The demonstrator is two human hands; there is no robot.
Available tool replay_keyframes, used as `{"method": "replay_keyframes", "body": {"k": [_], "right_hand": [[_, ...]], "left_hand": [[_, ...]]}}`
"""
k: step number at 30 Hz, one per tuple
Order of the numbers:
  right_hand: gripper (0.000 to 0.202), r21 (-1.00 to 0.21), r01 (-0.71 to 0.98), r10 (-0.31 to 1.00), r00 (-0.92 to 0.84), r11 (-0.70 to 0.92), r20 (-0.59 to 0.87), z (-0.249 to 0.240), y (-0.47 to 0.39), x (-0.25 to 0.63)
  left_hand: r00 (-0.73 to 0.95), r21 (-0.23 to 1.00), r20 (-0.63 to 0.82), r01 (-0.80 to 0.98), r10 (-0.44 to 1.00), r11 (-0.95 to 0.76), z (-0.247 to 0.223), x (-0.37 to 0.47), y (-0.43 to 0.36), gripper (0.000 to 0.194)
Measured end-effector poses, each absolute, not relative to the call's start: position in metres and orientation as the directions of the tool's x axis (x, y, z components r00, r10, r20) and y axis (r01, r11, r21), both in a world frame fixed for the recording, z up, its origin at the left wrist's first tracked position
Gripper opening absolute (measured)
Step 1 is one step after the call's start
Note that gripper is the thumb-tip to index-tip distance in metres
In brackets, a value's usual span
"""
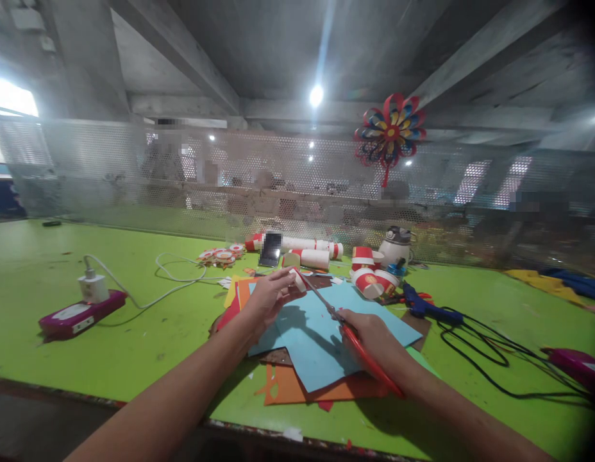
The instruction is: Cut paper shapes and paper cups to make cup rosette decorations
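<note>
My left hand (pixel 271 294) is closed on a small red-and-white paper cup (pixel 298 281), which looks cut down. A pair of scissors (pixel 361 350) with long red handles is in my right hand (pixel 369 330); its blades reach up and left to the cup's edge. Under both hands lie light blue paper sheets (pixel 313 369), on top of an orange sheet (pixel 297 390). How far the blades are apart is hard to make out.
Red-and-white paper cups (pixel 369 276) stand back right by a bottle (pixel 395 247). Behind the paper are a phone (pixel 270 249) and stacked cups (pixel 304 244). A blue glue gun (pixel 429 308) trails a black cord. Left is a purple power strip (pixel 81 314); a mesh partition (pixel 278 179) borders the table.
</note>
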State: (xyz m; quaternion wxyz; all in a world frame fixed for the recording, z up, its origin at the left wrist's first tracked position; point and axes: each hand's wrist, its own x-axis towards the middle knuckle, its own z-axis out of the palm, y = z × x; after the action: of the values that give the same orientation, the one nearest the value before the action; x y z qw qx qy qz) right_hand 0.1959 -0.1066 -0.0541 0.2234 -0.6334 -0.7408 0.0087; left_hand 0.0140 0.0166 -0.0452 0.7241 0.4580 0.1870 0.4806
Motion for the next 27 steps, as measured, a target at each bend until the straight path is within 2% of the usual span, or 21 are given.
{"method": "replay_keyframes", "body": {"k": [14, 22, 27], "right_hand": [[0.029, -0.322, 0.930, 0.943, -0.067, 0.177, 0.327, -0.055, -0.107, 0.195], [0.031, -0.361, 0.902, 0.934, -0.107, 0.235, 0.340, -0.053, -0.105, 0.197], [0.028, -0.368, 0.900, 0.939, -0.110, 0.233, 0.325, -0.051, -0.106, 0.198]], "left_hand": [[0.491, 0.835, 0.185, -0.535, 0.851, 0.127, -0.045, 0.013, 0.020, 0.018], [0.499, 0.822, 0.190, -0.552, 0.846, 0.141, -0.049, 0.011, 0.027, 0.012], [0.502, 0.846, 0.151, -0.512, 0.852, 0.152, -0.045, 0.011, 0.021, 0.009]]}}
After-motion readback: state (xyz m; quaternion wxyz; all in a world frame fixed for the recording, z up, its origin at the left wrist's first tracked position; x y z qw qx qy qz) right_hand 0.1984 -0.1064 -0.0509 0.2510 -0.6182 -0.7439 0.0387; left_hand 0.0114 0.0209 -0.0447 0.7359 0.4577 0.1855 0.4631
